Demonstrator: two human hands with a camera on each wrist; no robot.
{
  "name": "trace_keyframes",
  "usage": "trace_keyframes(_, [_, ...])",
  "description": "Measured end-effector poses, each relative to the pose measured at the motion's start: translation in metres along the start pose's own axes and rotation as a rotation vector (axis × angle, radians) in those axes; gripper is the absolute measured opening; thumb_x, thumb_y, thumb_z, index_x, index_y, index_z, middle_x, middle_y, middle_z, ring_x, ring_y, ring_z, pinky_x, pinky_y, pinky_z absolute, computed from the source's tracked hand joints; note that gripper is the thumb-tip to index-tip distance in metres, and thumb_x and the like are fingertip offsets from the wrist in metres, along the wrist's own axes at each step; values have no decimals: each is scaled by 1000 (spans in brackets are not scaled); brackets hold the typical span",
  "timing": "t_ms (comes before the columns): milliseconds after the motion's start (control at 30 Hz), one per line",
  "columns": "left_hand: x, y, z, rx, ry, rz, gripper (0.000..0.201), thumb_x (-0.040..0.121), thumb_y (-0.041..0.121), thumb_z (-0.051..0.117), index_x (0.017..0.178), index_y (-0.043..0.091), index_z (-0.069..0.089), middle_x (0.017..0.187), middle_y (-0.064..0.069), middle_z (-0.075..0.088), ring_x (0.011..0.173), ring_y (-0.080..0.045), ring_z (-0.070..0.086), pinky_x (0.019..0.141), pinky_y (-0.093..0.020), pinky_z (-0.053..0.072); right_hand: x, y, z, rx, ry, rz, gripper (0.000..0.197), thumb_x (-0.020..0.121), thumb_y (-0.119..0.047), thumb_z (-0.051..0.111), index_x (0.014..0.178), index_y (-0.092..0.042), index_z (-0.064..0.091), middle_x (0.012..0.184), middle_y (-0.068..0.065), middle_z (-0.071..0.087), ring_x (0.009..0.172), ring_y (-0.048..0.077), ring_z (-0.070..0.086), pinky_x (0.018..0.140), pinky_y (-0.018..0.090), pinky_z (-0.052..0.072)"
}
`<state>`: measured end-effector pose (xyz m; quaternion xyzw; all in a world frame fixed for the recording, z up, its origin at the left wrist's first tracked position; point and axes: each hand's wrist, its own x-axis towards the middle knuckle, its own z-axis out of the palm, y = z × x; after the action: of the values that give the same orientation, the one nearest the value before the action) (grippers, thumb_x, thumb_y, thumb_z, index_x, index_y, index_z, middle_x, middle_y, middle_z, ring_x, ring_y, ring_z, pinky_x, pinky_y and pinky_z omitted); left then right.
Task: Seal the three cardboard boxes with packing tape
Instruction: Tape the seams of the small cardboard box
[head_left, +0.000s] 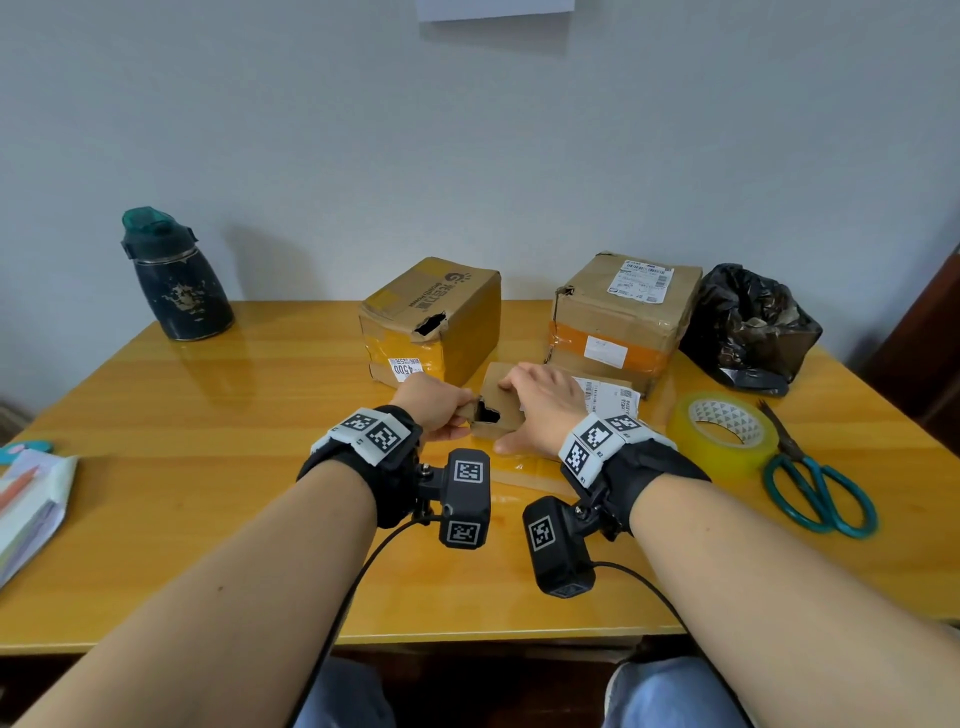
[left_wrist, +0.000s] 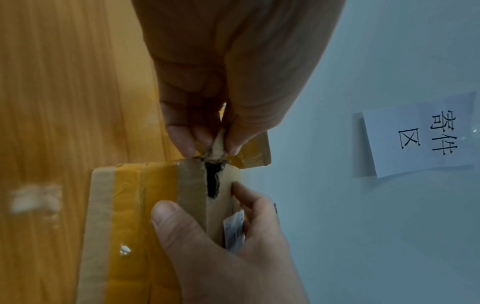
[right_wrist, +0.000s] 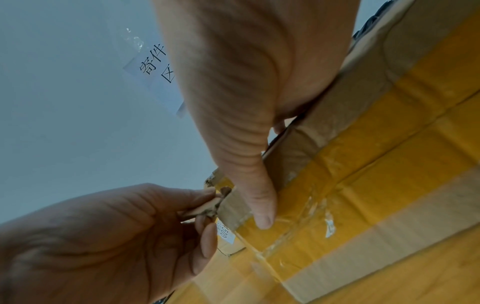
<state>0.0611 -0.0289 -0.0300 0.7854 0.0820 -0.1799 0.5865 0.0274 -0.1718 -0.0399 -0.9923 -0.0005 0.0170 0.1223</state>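
A small flat cardboard box (head_left: 497, 400) with yellow tape lies on the table in front of me, a torn hole at its left corner. My left hand (head_left: 453, 415) pinches the torn cardboard flap (left_wrist: 217, 144) at that corner between thumb and fingers. My right hand (head_left: 524, 413) grips the box, fingers over its top and thumb (right_wrist: 262, 207) on the taped front side. Two bigger boxes stand behind: one with a torn hole (head_left: 431, 319), one with a shipping label (head_left: 623, 317). The tape roll (head_left: 724, 431) lies to the right, untouched.
Teal-handled scissors (head_left: 818, 483) lie right of the tape roll. A black plastic bag (head_left: 748, 322) sits at the back right, a dark bottle (head_left: 176, 280) at the back left. Papers (head_left: 28, 504) lie at the left edge of the table (head_left: 208, 467).
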Motion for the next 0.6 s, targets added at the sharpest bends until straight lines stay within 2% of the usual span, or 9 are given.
trace_keyframes(133, [-4, 3, -4, -101, -54, -52, 35, 102, 24, 45, 81, 1, 60, 67, -8, 56, 60, -17, 53, 60, -29, 52, 0, 0, 0, -15, -1, 8, 74, 73, -42, 75, 134, -24, 37, 148, -1, 28, 138, 25, 21, 115, 42, 17])
trace_keyframes(233, [-6, 5, -6, -105, -81, -44, 42, 103, 21, 38, 75, 0, 60, 67, -9, 57, 60, -18, 53, 59, -28, 52, 1, 0, 1, -24, -9, 10, 76, 73, -44, 75, 134, -22, 37, 149, 0, 27, 139, 26, 20, 116, 44, 17])
trace_keyframes(367, [-5, 2, -10, -64, -133, -18, 21, 97, 8, 49, 82, 1, 63, 74, -9, 58, 64, -16, 54, 66, -27, 53, 2, 0, 1, -16, -10, 7, 75, 73, -44, 75, 134, -23, 37, 149, 0, 28, 138, 27, 21, 115, 44, 18])
trace_keyframes(433, [-5, -1, -11, -55, -164, 3, 14, 94, 4, 55, 83, 0, 63, 73, -9, 56, 63, -15, 53, 62, -23, 55, 2, 0, 1, -10, -7, 6, 75, 72, -43, 76, 134, -23, 37, 147, 0, 29, 138, 27, 22, 115, 44, 17])
trace_keyframes(533, [-5, -8, -10, -75, -180, 43, 7, 90, -1, 60, 91, -2, 67, 75, -10, 60, 64, -13, 57, 56, -19, 56, 2, 0, 2, -5, 3, 1, 75, 72, -43, 76, 133, -25, 37, 146, -1, 31, 137, 26, 23, 114, 42, 17])
trace_keyframes(600, [-5, -12, -8, -94, -132, 40, 16, 85, -2, 66, 102, -2, 68, 85, -12, 65, 67, -14, 61, 56, -19, 57, 2, 0, 3, -7, 6, 0, 76, 71, -44, 77, 133, -25, 37, 145, -1, 31, 137, 26, 23, 113, 42, 17])
